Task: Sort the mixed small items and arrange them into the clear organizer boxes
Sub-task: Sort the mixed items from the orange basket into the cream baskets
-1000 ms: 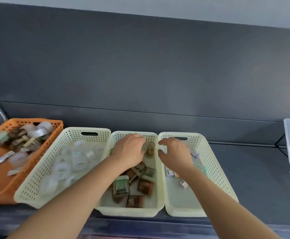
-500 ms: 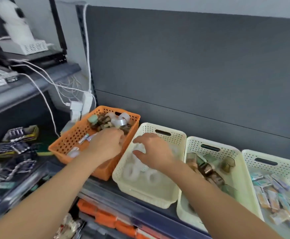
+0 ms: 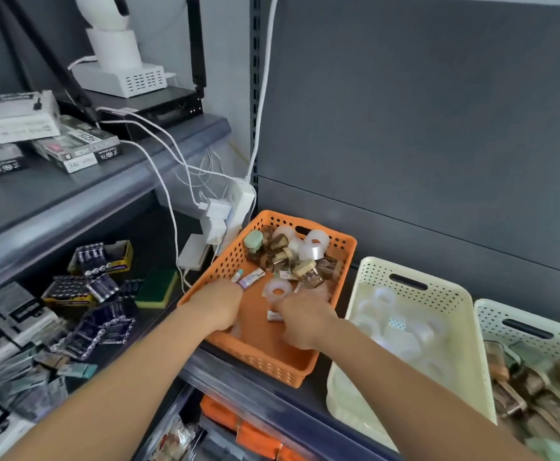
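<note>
An orange perforated basket (image 3: 225,261) on the shelf holds the mixed items: clear tape rolls, gold-capped small jars (image 3: 280,256) and flat little packets. Both of my hands are down inside it. My left hand (image 3: 217,306) sits at the basket's left side with its fingers bent downward, knuckles against a purple-ended packet (image 3: 252,277). My right hand (image 3: 305,316) is in the middle, just behind a clear tape roll (image 3: 278,289) and over a white packet (image 3: 273,316). The fingertips of both hands are hidden.
To the right stand a cream basket (image 3: 408,272) of tape rolls and another cream basket (image 3: 524,319) of jars. A power strip with white cables (image 3: 228,207) hangs left of the orange basket. The left shelves carry battery packs (image 3: 95,261) and boxes.
My view swung left from the cream baskets to the orange one. Both hands moved left with it, the right hand leaving the tape-roll basket and dropping into the orange basket.
</note>
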### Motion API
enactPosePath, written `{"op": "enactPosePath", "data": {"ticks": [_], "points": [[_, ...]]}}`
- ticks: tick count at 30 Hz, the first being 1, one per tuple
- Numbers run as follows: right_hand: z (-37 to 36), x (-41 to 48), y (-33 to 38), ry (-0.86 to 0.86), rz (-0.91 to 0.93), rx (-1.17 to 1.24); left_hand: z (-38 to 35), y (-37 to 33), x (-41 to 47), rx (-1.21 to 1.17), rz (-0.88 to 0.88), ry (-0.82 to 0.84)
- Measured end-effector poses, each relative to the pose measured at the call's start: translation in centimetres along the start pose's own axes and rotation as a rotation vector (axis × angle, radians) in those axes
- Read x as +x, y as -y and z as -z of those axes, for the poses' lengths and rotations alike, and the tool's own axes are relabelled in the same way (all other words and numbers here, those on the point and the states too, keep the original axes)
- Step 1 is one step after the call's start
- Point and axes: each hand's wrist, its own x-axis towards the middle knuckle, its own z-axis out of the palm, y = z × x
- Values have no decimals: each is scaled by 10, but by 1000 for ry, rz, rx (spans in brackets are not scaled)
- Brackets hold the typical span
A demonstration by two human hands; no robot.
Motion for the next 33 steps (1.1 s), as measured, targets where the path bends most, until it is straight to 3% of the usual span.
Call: {"op": "enactPosePath", "data": {"ticks": [7, 12, 24, 33], "points": [[-2, 11, 9, 104, -8, 58, -9, 2, 25, -61, 9, -11], [-4, 12, 18, 60, 10, 31, -13, -4, 35, -132, 49, -81], [-3, 10, 9, 117, -18, -58, -9, -19, 72, -39, 61, -190], [-1, 12, 3, 50, -30, 82, -13, -22, 61, -136, 46, -116]]}}
